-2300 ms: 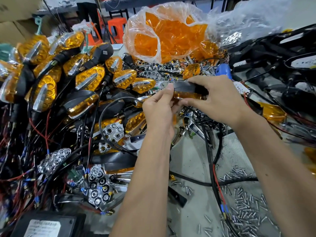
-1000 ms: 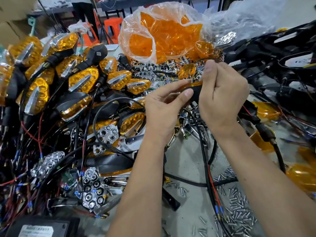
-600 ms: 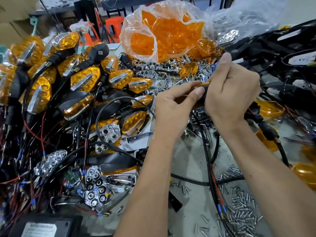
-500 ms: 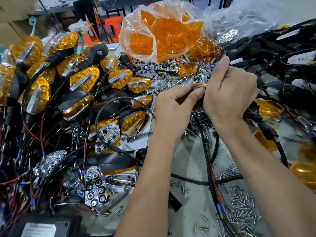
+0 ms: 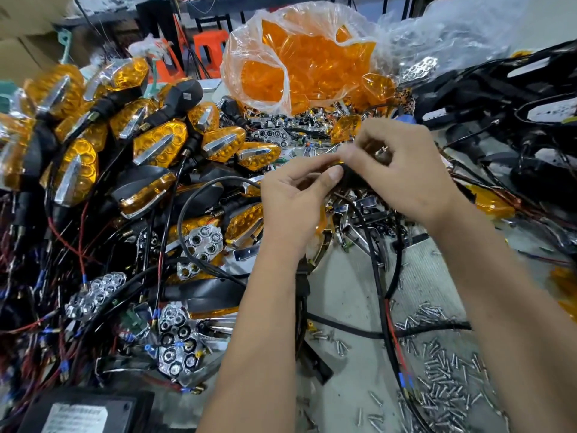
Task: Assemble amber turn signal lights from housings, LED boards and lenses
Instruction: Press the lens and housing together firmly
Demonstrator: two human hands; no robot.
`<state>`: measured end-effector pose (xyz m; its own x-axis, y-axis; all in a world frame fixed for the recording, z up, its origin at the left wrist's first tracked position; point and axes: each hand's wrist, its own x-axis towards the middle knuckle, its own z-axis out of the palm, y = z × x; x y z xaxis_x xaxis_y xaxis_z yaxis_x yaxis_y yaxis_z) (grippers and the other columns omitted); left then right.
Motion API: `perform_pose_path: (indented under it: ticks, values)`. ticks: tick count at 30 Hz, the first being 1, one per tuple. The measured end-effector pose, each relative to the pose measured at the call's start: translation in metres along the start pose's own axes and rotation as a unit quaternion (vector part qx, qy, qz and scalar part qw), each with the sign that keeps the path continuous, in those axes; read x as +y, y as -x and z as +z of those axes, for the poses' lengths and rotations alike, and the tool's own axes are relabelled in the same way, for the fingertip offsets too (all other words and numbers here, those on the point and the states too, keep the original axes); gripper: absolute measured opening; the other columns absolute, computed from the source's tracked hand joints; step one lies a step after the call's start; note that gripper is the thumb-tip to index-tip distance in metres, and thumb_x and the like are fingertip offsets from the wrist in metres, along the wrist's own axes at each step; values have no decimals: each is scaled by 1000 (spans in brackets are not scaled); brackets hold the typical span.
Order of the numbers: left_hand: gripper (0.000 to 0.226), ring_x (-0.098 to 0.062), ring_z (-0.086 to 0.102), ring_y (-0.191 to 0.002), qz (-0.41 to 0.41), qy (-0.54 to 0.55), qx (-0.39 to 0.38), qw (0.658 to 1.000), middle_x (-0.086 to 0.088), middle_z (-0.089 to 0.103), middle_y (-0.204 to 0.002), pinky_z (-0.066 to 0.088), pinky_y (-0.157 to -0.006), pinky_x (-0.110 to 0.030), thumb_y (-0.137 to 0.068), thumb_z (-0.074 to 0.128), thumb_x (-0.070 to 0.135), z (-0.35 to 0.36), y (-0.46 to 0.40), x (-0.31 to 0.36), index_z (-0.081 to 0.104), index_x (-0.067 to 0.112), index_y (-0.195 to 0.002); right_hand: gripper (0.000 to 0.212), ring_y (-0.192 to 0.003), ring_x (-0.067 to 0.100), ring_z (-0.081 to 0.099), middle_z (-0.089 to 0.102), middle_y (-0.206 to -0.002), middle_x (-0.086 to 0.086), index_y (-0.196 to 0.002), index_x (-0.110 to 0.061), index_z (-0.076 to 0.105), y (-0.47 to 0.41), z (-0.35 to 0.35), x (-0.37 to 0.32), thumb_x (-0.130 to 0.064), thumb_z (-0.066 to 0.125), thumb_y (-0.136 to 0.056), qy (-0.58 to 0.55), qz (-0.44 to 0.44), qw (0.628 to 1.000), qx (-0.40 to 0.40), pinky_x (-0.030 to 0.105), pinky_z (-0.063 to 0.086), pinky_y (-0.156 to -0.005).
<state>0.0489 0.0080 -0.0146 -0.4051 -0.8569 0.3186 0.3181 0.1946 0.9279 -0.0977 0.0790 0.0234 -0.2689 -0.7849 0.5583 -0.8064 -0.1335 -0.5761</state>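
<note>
Both hands meet above the parts pile, a black turn signal housing [image 5: 351,179] (mostly hidden) pinched between them: the left hand [image 5: 292,207] clamps its near end with thumb and fingers, the right hand [image 5: 402,170] curls over its far end.

My left hand [image 5: 293,198] and right hand [image 5: 402,170] pinch one black turn signal [image 5: 351,179] over the bench [image 5: 349,307]. Finished lights [image 5: 159,148] piled left; lens bag [image 5: 299,57] behind; screws [image 5: 443,379] lower right.
</note>
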Motion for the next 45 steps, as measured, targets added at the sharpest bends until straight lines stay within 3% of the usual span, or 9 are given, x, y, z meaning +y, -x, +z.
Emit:
perform_pose_path:
  ticks: [2,6,12,15,25,29,34,41,45]
  values:
    - [27,-23,72,-91,9,-8,3,1000,-7,76,-94,60,-80,-34,-88,73,-6,-8,-4,1,79,16,-101,28,-87,8,66,70,-94,-10,-101,-22,67,0,-9,5,-40,82,-86,-34,5,995,-94,27,54,-80]
    - [27,-22,71,-93,6,-8,7,1000,-8,75,-95,61,-83,-37,-89,72,-8,-9,-4,1,78,16,-103,48,-104,1,69,74,-109,-12,-118,-22,73,0,-17,10,-26,93,-75,-42,9,992,-117,26,54,-99]
    - [13,-28,74,-105,-91,48,31,994,-10,78,-107,63,-86,-40,-98,68,8,-7,-3,1,78,12,-105,50,-86,7,71,74,-96,-11,-108,-22,77,1,-15,11,-25,99,-63,-14,25,996,-82,32,58,-84]
    - [14,-24,77,-92,-134,31,31,990,-8,79,-91,64,-77,-34,-99,68,20,-7,-3,-1,78,10,-98,48,-84,9,70,74,-94,-11,-102,-22,76,3,-11,11,-23,101,-61,-18,28,996,-84,35,59,-82]
    - [18,-12,73,-66,-82,14,42,996,6,70,-63,59,-59,-22,-99,68,14,-8,-4,1,76,9,-83,47,-94,15,71,73,-100,-6,-109,-23,69,-2,-11,12,-29,95,-70,-29,26,986,-162,44,58,-90]
    - [18,-22,72,-77,-130,54,37,989,-14,74,-87,60,-62,-25,-99,69,19,-8,-5,1,77,4,-95,48,-93,12,70,73,-98,-7,-108,-19,72,-1,-12,9,-28,96,-68,-22,15,990,-137,40,58,-89]
    - [37,-25,75,-78,-179,59,-10,982,-14,75,-89,63,-69,-35,-98,70,32,-7,-3,2,70,-4,-107,47,-90,16,71,73,-96,-3,-105,-17,68,1,-9,14,-22,97,-68,-25,25,988,-149,45,59,-85]
    - [18,-30,76,-96,-187,79,6,979,-17,77,-106,62,-86,-41,-92,71,-1,-11,-4,4,76,7,-108,60,-85,3,63,66,-103,-17,-116,-29,64,-2,-11,14,-32,97,-67,-5,18,983,-184,16,51,-75]
    - [28,-28,74,-96,-200,123,3,972,-18,76,-110,62,-84,-35,-91,66,-8,-15,-6,5,71,0,-118,53,-83,19,68,72,-102,-6,-115,-26,69,-2,-12,17,-33,96,-69,-35,37,982,-183,33,57,-76]
